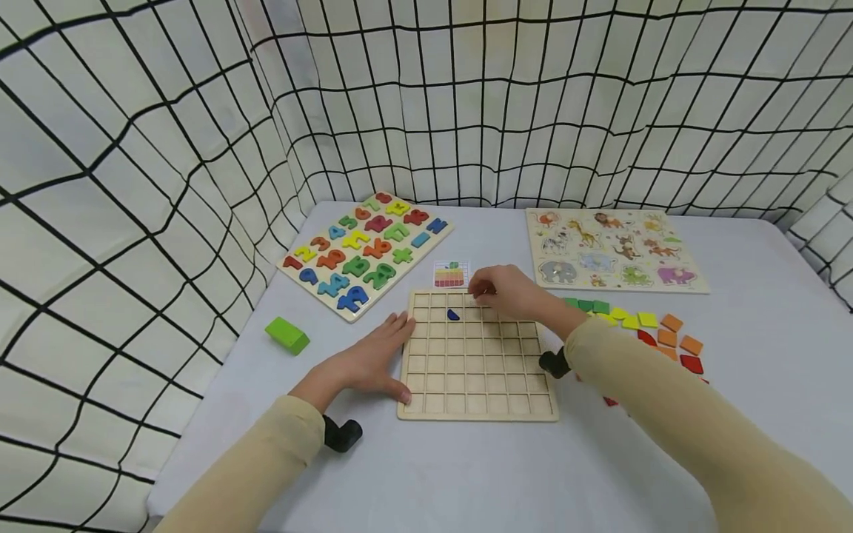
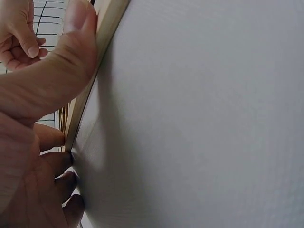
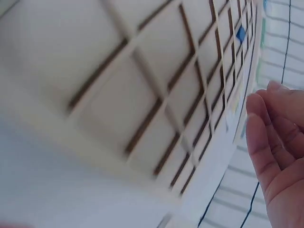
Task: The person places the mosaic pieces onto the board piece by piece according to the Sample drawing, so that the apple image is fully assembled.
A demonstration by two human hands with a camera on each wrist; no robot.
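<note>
A square wooden grid board (image 1: 474,364) lies flat on the table. One small dark-blue piece (image 1: 453,314) sits in a cell near its far left part. My left hand (image 1: 375,355) rests along the board's left edge, fingers stretched out and the thumb (image 2: 78,47) on the rim. Over the far part of the grid is my right hand (image 1: 508,292), its fingers bent and the thumb tip close to the index fingertip (image 3: 256,102). I cannot tell whether a small piece is between them. Just beyond the board lies a small printed pattern card (image 1: 452,274).
Green, yellow, orange and red pieces (image 1: 668,337) lie right of the board, partly behind my right sleeve. A number puzzle (image 1: 365,255) is at back left, an animal puzzle (image 1: 616,248) at back right. A green block (image 1: 287,335) sits at left. Black netting (image 1: 453,104) surrounds the table.
</note>
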